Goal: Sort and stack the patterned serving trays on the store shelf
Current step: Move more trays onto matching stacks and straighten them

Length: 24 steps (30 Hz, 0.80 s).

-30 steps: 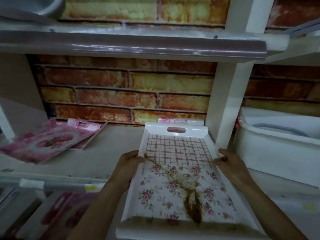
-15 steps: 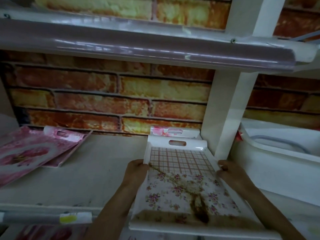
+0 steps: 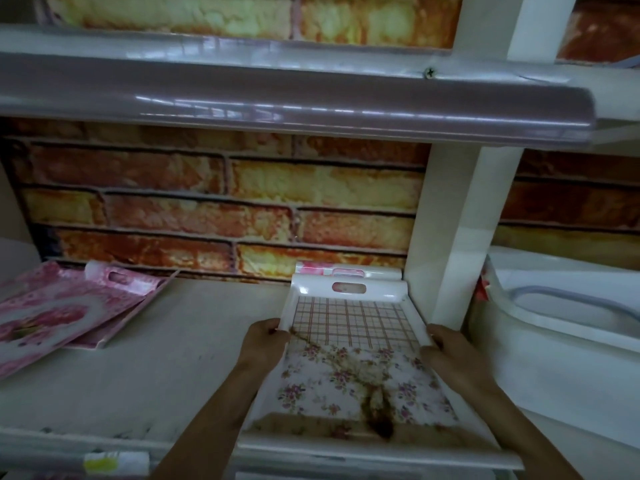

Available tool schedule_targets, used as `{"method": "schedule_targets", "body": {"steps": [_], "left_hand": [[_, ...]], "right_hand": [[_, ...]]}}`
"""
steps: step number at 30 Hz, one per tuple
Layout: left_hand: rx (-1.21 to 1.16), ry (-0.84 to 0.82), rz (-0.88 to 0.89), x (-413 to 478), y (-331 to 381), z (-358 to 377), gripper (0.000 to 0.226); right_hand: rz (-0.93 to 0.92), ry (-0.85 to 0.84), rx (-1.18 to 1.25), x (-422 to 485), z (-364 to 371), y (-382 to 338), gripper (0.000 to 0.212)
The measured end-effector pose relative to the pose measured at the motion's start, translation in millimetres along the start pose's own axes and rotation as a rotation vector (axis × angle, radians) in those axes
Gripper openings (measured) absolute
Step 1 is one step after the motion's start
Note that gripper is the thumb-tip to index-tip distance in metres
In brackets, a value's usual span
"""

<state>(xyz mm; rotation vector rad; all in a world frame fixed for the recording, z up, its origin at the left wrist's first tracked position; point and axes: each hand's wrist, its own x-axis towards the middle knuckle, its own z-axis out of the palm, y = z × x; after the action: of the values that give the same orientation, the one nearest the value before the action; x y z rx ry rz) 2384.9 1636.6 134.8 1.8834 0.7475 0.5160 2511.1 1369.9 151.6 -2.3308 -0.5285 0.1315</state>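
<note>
A white serving tray (image 3: 349,327) with a red check and purple flower pattern lies on the shelf (image 3: 173,358), beside the white upright post. My left hand (image 3: 265,344) grips its left rim and my right hand (image 3: 450,355) grips its right rim. Its far handle end sits on top of a pink-patterned tray (image 3: 329,270), of which only the far rim shows. Two pink floral trays (image 3: 69,313) lie loosely overlapped at the shelf's left end.
A white post (image 3: 460,220) stands right of the tray. Beyond it sits a large white plastic tub (image 3: 554,341). An upper shelf edge (image 3: 277,98) overhangs. A brick-pattern wall (image 3: 207,209) backs the shelf. A yellow price label (image 3: 114,462) marks the front rail.
The checked floral tray has slid further back onto the shelf with both hands on its rims, over the pink tray behind. The view has moved closer and up.
</note>
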Motion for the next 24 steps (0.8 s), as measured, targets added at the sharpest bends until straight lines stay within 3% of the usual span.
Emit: {"method": "schedule_targets", "body": {"steps": [3,8,15,20,24], "left_hand": [[0.047,0.005,0.016,7.9,-1.2,1.0,0.016],[0.07,0.01,0.044,18.0,0.2,4.7,0.011],[0.129,0.028,0.032,30.5,-1.8,11.0,0.025],[0.174,0.039,0.062,41.0,-2.5,18.3,0.024],[0.204,0.06,0.084,48.3,-10.3,25.7,0.009]], "right_hand": [[-0.032,-0.005,-0.014,8.6,2.6,2.1,0.032],[-0.092,0.011,0.006,18.6,5.1,8.1,0.034],[-0.145,-0.029,0.023,24.6,3.2,13.7,0.037],[-0.139,-0.042,-0.052,34.1,3.5,25.3,0.038],[-0.109,-0.006,-0.197,28.4,10.9,28.2,0.045]]}}
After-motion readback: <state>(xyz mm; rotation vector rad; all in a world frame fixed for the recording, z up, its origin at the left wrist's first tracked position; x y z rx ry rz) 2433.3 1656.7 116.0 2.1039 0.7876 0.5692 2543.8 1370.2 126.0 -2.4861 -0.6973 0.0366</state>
